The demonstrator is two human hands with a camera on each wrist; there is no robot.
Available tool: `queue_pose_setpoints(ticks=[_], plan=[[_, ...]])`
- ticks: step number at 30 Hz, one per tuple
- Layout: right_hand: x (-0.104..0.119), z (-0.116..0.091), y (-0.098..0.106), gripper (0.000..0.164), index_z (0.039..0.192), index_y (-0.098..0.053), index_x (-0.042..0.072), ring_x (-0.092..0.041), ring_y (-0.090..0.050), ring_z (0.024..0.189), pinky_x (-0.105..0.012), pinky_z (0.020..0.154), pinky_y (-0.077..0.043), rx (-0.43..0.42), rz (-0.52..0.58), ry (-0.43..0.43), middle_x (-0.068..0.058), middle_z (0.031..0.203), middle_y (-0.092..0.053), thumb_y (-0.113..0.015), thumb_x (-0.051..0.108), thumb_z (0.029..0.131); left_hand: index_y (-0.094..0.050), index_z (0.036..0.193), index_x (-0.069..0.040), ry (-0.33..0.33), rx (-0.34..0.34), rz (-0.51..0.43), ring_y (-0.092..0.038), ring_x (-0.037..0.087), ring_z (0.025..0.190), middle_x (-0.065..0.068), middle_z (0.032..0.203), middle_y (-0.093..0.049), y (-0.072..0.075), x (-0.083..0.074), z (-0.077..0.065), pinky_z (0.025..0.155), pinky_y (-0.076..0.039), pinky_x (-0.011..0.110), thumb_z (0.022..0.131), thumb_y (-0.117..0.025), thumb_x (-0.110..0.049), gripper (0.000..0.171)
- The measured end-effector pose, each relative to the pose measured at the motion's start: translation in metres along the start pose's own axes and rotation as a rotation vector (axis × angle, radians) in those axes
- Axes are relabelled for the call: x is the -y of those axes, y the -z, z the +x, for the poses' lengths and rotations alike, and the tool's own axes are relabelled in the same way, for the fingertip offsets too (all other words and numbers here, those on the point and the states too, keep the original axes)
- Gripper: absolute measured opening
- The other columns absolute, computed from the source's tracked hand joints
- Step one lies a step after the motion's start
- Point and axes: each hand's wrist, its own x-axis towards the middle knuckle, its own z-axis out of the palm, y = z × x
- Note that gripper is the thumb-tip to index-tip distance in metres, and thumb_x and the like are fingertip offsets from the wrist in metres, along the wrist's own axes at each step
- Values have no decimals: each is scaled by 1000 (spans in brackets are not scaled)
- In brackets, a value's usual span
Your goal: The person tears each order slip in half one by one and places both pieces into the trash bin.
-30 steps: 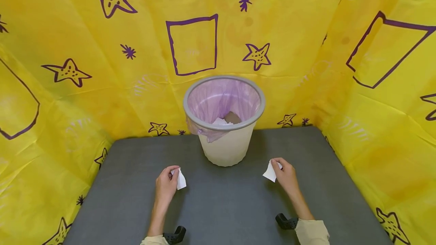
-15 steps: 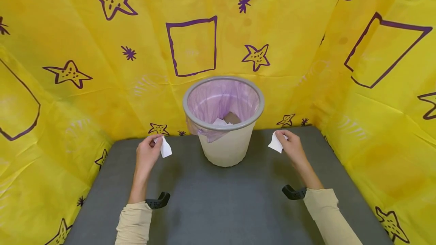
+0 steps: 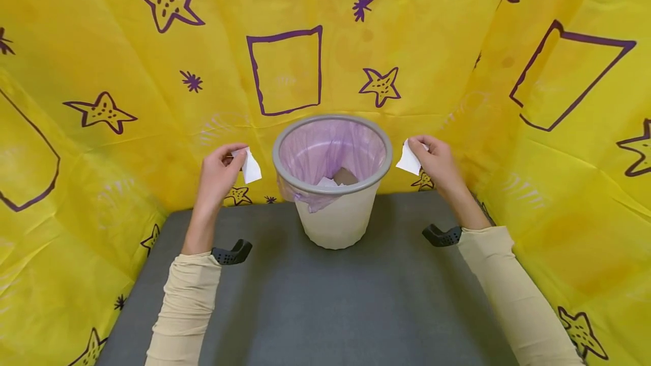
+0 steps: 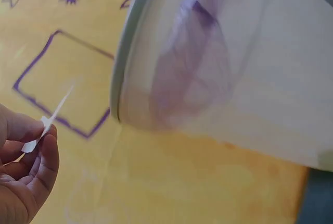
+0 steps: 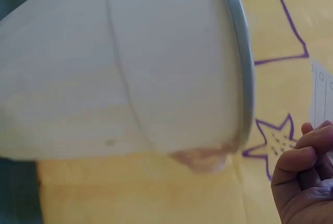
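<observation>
A cream trash bin (image 3: 338, 222) with a grey rim and a purple bag liner (image 3: 305, 154) stands at the back of the table. Left of its rim, my left hand (image 3: 218, 174) pinches a white piece of paper (image 3: 251, 167) between thumb and fingers. On the other side, my right hand (image 3: 438, 164) pinches another paper piece (image 3: 408, 160); printed lines show on this paper (image 5: 322, 96) in the right wrist view. Both hands are raised at about rim height, apart from the bin. Inside the bin lie white paper scraps (image 3: 328, 182) and a brown piece (image 3: 346, 177).
The dark grey table (image 3: 315, 304) carries the bin near its back edge. Yellow fabric walls (image 3: 213, 4) with purple drawings close in the back and both sides. A black wrist mount (image 3: 233, 253) is on the left wrist, and a similar mount (image 3: 441, 236) on the right.
Both hands have risen and moved forward from low over the table to either side of the bin's rim, still holding their paper pieces. The left hand also went outward. The bin has stayed put.
</observation>
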Motion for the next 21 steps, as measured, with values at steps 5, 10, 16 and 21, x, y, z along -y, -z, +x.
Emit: queue_pose_setpoints(ticks=[5, 10, 16, 21], plan=[[14, 20, -32, 37, 109, -63, -5, -8, -46, 55, -19, 49, -43, 53, -32, 44, 4, 73, -53, -54, 30, 99, -67, 118, -3, -116, 55, -26, -59, 24, 92, 17, 115, -66, -38, -32, 23, 68, -46, 18, 97, -57, -25, 32], [20, 29, -63, 30, 104, -65, -1, -9, -45, 52, -20, 48, -43, 114, -12, 93, 2, 69, -51, -55, 27, 98, -68, 118, -5, -151, 156, -59, -52, 20, 82, 14, 108, -65, -75, -50, 29, 62, -42, 19, 96, -59, -20, 28], [23, 33, -80, 28, 106, -67, 0, -20, -50, 55, -25, 52, -47, 112, -60, 109, -6, 73, -57, -55, 24, 98, -68, 117, -4, -188, 169, -38, -53, 25, 84, 14, 110, -66, -93, -60, 29, 66, -44, 27, 96, -59, -18, 26], [26, 34, -89, 47, 135, -49, 1, -33, -57, 107, -40, 92, -49, 167, -212, 181, -21, 127, -56, -45, 34, 102, -38, 145, -1, -208, 193, 168, -41, 35, 129, 22, 143, -42, -101, -63, 26, 107, -38, 46, 98, -55, -34, 60]])
